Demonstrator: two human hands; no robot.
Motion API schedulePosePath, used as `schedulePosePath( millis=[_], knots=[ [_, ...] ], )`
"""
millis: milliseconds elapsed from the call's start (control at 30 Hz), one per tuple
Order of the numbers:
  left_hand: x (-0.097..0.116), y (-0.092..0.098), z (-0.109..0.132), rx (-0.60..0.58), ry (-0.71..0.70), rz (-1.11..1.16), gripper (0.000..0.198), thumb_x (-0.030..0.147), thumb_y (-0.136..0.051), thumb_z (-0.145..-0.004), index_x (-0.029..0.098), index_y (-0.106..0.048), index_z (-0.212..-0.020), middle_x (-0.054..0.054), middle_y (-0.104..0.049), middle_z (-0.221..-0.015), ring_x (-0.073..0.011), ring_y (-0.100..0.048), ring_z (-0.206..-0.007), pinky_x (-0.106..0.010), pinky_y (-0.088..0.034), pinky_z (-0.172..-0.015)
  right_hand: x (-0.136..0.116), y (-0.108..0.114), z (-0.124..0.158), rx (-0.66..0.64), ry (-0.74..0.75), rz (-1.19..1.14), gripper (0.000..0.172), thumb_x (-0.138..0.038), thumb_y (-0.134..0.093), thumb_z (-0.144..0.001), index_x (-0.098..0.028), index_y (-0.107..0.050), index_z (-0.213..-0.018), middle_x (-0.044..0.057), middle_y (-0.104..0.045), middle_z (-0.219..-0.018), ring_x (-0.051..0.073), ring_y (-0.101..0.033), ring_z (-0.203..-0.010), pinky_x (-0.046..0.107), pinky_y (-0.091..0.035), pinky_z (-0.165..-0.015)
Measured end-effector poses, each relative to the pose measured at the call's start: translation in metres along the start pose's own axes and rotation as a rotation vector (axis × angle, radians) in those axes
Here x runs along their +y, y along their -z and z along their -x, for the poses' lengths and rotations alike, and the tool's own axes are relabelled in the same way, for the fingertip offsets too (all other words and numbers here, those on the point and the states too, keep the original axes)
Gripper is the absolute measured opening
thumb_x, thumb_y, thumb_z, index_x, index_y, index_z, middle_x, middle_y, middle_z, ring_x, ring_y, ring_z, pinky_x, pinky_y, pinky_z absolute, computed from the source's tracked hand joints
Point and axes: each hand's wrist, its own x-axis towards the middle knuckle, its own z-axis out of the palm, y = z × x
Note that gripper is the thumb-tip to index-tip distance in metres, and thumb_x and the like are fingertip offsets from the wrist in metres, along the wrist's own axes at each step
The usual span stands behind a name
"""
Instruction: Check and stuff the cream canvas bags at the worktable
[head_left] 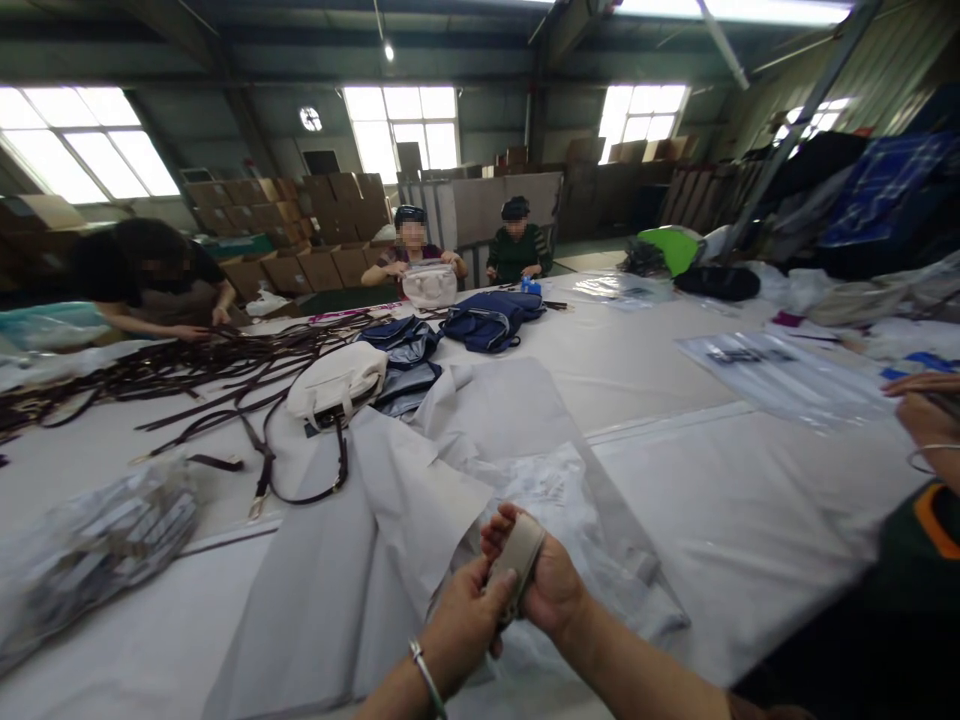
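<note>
A flat, narrow beige piece [519, 560], perhaps a folded strap, is between my two hands just above the table. My left hand [463, 612], with a bracelet at the wrist, pinches its lower end, thumb on top. Behind and along its right side lies my right hand [553, 588], palm up, fingers curled at the far edge. What else the fingers may cover is hidden. Below them spreads a crumpled clear plastic bag [551, 490] on sheets of grey wrapping material [405, 480].
Ahead-left lie a white handbag [337, 382], dark straps [217, 365] and navy bags [484, 322]. A plastic bag of grey pieces [105, 540] sits left, clear plastic sheets [780, 375] right. Co-workers are across the table and left; another person's hand [930, 410] enters at right.
</note>
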Motion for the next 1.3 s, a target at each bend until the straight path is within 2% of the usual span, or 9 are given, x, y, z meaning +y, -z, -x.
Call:
schedulePosePath(
  millis=[167, 300, 467, 567, 667, 833, 1033, 1167, 1300],
  knots=[
    [0.001, 0.025, 0.006, 0.064, -0.070, -0.079, 0.047, 0.064, -0.061, -0.081, 0.017, -0.057, -0.084, 0.000, -0.058, -0.069, -0.0130, -0.053, -0.057, -0.022, -0.037, -0.048, -0.017, 0.018, 0.008, -0.146, 0.137, 0.644, 0.029, -0.025, -0.074, -0.070, -0.020, -0.070, -0.098, 0.004, -0.072, -0.094, 0.020, -0.064, -0.088, 0.032, -0.051, -0.082],
    [0.002, 0.033, 0.010, 0.080, -0.175, -0.299, 0.042, 0.058, -0.060, -0.086, 0.017, -0.060, -0.079, 0.001, -0.053, -0.066, -0.0143, -0.048, -0.063, -0.025, -0.039, -0.059, -0.021, 0.039, 0.020, -0.286, 0.030, 0.648, 0.055, -0.029, -0.080, -0.066, -0.020, -0.063, -0.117, 0.001, -0.070, -0.097, 0.017, -0.063, -0.087, 0.028, -0.050, -0.078],
    [-0.003, 0.033, 0.010, -0.162, -0.158, -0.271, 0.051, 0.065, -0.052, -0.089, 0.016, -0.064, -0.096, -0.001, -0.054, -0.073, -0.0137, -0.045, -0.062, -0.025, -0.038, -0.058, 0.012, 0.043, 0.025, 0.027, 0.105, 0.680, 0.034, -0.043, -0.078, -0.068, -0.018, -0.056, -0.073, -0.007, -0.050, -0.048, 0.009, -0.044, -0.040, 0.021, -0.033, -0.040],
    [-0.013, 0.041, 0.008, -0.355, -0.039, -0.249, 0.059, 0.072, -0.048, -0.087, 0.016, -0.062, -0.099, 0.003, -0.045, -0.067, -0.0113, -0.037, -0.052, -0.024, -0.032, -0.049, 0.023, 0.052, 0.029, 0.009, 0.053, 0.621, 0.037, -0.047, -0.078, -0.067, -0.018, -0.056, -0.075, -0.005, -0.055, -0.052, 0.010, -0.048, -0.041, 0.022, -0.035, -0.041],
    [-0.025, 0.054, 0.008, -0.337, -0.082, -0.406, 0.055, 0.070, -0.049, -0.087, 0.017, -0.059, -0.086, 0.000, -0.048, -0.072, -0.0146, -0.043, -0.065, -0.026, -0.037, -0.061, 0.021, 0.079, 0.041, -0.008, 0.017, 0.746, 0.031, -0.044, -0.074, -0.070, -0.017, -0.061, -0.081, -0.003, -0.061, -0.060, 0.011, -0.054, -0.050, 0.023, -0.042, -0.049],
    [-0.036, 0.069, 0.011, -0.378, -0.080, -0.578, 0.047, 0.063, -0.044, -0.090, 0.019, -0.056, -0.080, 0.000, -0.050, -0.073, -0.0175, -0.047, -0.072, -0.028, -0.039, -0.068, 0.007, 0.146, 0.076, 0.607, -0.057, 0.947, 0.029, -0.044, -0.064, -0.072, -0.021, -0.052, -0.059, -0.003, -0.052, -0.047, 0.013, -0.053, -0.045, 0.025, -0.037, -0.044],
    [-0.017, 0.046, 0.007, -0.570, -0.177, -0.756, 0.014, 0.031, -0.054, -0.087, 0.021, -0.063, -0.087, -0.002, -0.062, -0.087, -0.0189, -0.056, -0.083, -0.027, -0.044, -0.078, 0.013, 0.176, 0.090, 0.840, -0.163, 0.645, 0.033, -0.048, -0.072, -0.069, -0.021, -0.052, -0.066, -0.003, -0.054, -0.054, 0.009, -0.046, -0.038, 0.019, -0.027, -0.036],
    [-0.010, 0.016, -0.005, -0.802, -0.282, -0.777, 0.016, 0.019, -0.058, -0.080, 0.023, -0.067, -0.093, -0.005, -0.065, -0.122, -0.0211, -0.063, -0.111, -0.027, -0.048, -0.096, 0.004, 0.163, 0.061, 0.755, -0.074, 0.449, 0.030, -0.040, -0.074, -0.068, -0.021, -0.051, -0.064, -0.004, -0.050, -0.046, 0.010, -0.045, -0.039, 0.018, -0.028, -0.036],
    [-0.014, -0.004, -0.015, -0.892, -0.248, -1.009, 0.020, 0.025, -0.063, -0.079, 0.021, -0.070, -0.098, -0.010, -0.032, -0.163, -0.0319, -0.063, -0.122, -0.039, -0.048, -0.107, -0.026, 0.143, 0.035, 0.541, 0.085, 0.334, 0.026, -0.042, -0.069, -0.072, -0.019, -0.063, -0.083, 0.004, -0.069, -0.069, 0.017, -0.064, -0.063, 0.027, -0.052, -0.054]
  ],
)
